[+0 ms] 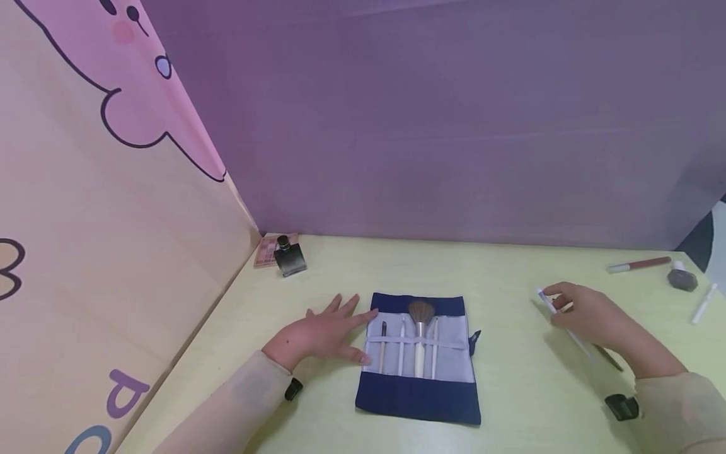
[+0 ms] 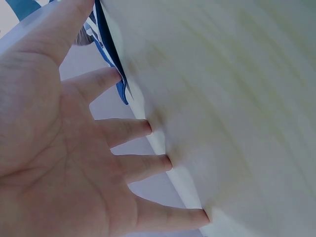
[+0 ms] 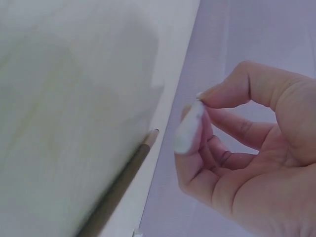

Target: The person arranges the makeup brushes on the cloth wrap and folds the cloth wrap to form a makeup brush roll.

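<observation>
A navy-and-grey makeup brush roll (image 1: pixel 416 398) lies unrolled on the table. Its strap holds a fluffy brush (image 1: pixel 421 312), a thin dark-tipped brush (image 1: pixel 383 347) and two slim white sticks. My left hand (image 1: pixel 323 334) spreads its fingers at the roll's left edge; in the left wrist view the fingertips (image 2: pixel 163 162) touch the tabletop. Off to the right, my right hand (image 1: pixel 595 318) pinches a slim white stick (image 1: pixel 547 301) between thumb and fingers, tilted over the table. That white stick (image 3: pixel 189 131) appears nearly end-on in the right wrist view. A brown pencil-like stick (image 3: pixel 121 190) lies beneath.
At the back left, a dark glass bottle (image 1: pixel 290 258) stands by a pink palette (image 1: pixel 265 252). Toward the right edge lie a red-and-white stick (image 1: pixel 641 264), a small grey bottle with a white cap (image 1: pixel 682 279) and a white tube (image 1: pixel 703 305). Walls border the back and left.
</observation>
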A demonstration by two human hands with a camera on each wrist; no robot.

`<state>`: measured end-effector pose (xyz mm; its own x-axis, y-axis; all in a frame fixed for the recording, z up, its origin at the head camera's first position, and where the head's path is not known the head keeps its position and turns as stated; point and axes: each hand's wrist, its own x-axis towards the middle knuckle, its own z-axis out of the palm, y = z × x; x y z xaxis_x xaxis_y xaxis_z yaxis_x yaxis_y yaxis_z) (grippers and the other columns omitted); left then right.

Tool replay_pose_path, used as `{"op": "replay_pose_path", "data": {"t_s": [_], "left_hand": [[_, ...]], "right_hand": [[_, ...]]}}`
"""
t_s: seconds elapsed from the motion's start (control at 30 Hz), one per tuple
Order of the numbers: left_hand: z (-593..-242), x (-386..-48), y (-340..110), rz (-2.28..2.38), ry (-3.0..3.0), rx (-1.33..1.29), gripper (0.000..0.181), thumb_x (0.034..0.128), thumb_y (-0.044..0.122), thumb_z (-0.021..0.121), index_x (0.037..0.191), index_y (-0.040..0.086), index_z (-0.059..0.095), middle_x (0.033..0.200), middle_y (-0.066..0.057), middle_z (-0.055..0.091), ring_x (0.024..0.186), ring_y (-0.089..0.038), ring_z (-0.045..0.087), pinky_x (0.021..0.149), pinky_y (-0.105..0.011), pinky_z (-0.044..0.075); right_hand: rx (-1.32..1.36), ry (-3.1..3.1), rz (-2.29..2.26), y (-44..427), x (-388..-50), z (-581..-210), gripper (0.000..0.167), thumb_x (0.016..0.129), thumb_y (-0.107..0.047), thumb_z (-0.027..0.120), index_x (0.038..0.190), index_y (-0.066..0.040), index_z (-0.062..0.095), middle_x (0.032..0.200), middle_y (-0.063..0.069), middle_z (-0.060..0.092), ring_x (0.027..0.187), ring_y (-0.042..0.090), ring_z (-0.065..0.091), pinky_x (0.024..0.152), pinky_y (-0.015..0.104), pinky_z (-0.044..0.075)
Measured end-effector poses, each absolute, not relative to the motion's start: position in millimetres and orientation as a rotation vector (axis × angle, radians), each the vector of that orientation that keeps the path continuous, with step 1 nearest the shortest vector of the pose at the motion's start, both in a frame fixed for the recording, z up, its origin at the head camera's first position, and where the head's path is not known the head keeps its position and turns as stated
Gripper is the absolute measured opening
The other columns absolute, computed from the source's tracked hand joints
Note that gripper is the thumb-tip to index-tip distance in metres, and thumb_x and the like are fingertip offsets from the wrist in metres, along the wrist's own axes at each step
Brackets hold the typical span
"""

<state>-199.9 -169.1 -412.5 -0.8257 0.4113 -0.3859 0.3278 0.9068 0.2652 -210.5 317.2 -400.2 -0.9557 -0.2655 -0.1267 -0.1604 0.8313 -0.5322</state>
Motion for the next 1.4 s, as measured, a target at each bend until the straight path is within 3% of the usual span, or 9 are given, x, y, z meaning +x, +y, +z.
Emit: {"op": "replay_pose_path", "data": {"t_s": [0.37, 0.6, 0.77, 0.9, 1.07, 1.23, 1.4], "left_hand": [[-411.3, -200.8, -169.0, 0.269, 2.629, 0.527, 0.097, 0.0876, 0.068, 0.076, 0.168, 0.044, 0.028, 0.183, -0.009, 0.006, 0.169, -0.047, 0.001, 0.116, -0.092, 0.013], [-411.4, -199.5, -170.2, 0.265, 2.631, 0.523, 0.097, 0.0876, 0.068, 0.076, 0.168, 0.044, 0.028, 0.183, -0.009, 0.006, 0.169, -0.047, 0.001, 0.116, -0.092, 0.013], [-410.2, -199.5, -169.8, 0.262, 2.635, 0.522, 0.096, 0.0881, 0.067, 0.076, 0.168, 0.044, 0.029, 0.183, -0.009, 0.006, 0.169, -0.047, 0.002, 0.116, -0.092, 0.013], [-410.6, -199.3, -169.6, 0.263, 2.631, 0.520, 0.096, 0.0879, 0.067, 0.077, 0.168, 0.044, 0.029, 0.183, -0.010, 0.007, 0.169, -0.047, 0.002, 0.116, -0.091, 0.014], [-410.6, -200.1, -169.9, 0.261, 2.633, 0.520, 0.096, 0.0877, 0.067, 0.076, 0.168, 0.044, 0.029, 0.183, -0.010, 0.007, 0.169, -0.047, 0.002, 0.116, -0.091, 0.014], [-410.5, -200.4, -170.4, 0.264, 2.631, 0.519, 0.096, 0.0877, 0.068, 0.076, 0.168, 0.044, 0.029, 0.183, -0.010, 0.006, 0.169, -0.048, 0.002, 0.116, -0.092, 0.013], [-410.9, -200.3, -169.1, 0.269, 2.630, 0.528, 0.096, 0.0882, 0.067, 0.076, 0.168, 0.043, 0.029, 0.183, -0.010, 0.006, 0.168, -0.048, 0.002, 0.116, -0.092, 0.013]], "right_hand": [[-0.302, 2.839, -1.006, 303.0, -212.9, -394.0, 0.057, 0.103, -0.015, 0.066, 0.153, 0.004, 0.047, 0.131, 0.030, 0.065, 0.118, 0.044, 0.069, 0.081, 0.038, 0.058], [-0.321, 2.776, -1.206, 285.5, -221.3, -388.3, 0.062, 0.106, -0.017, 0.063, 0.160, 0.002, 0.040, 0.138, 0.024, 0.058, 0.112, 0.013, 0.069, 0.083, 0.026, 0.058], [-0.393, 2.699, -1.456, 264.4, -230.9, -388.2, 0.061, 0.104, -0.008, 0.063, 0.158, 0.005, 0.038, 0.133, 0.024, 0.055, 0.103, 0.005, 0.065, 0.083, 0.019, 0.061], [-0.429, 2.588, -1.691, 248.6, -237.9, -387.5, 0.061, 0.103, -0.002, 0.065, 0.155, 0.007, 0.034, 0.126, 0.014, 0.056, 0.099, -0.001, 0.066, 0.085, 0.022, 0.064], [-0.456, 2.409, -1.951, 233.0, -246.2, -388.7, 0.052, 0.102, 0.002, 0.066, 0.145, -0.006, 0.038, 0.118, 0.000, 0.057, 0.100, -0.001, 0.071, 0.089, 0.025, 0.065], [-0.510, 2.173, -2.171, 217.4, -255.4, -399.8, 0.046, 0.102, 0.005, 0.065, 0.134, -0.019, 0.043, 0.118, 0.002, 0.057, 0.102, 0.005, 0.074, 0.091, 0.027, 0.065], [-0.554, 2.082, -2.219, 208.4, -262.7, -411.4, 0.045, 0.102, 0.008, 0.062, 0.131, -0.022, 0.046, 0.117, 0.003, 0.058, 0.101, 0.008, 0.075, 0.091, 0.031, 0.066]]}}
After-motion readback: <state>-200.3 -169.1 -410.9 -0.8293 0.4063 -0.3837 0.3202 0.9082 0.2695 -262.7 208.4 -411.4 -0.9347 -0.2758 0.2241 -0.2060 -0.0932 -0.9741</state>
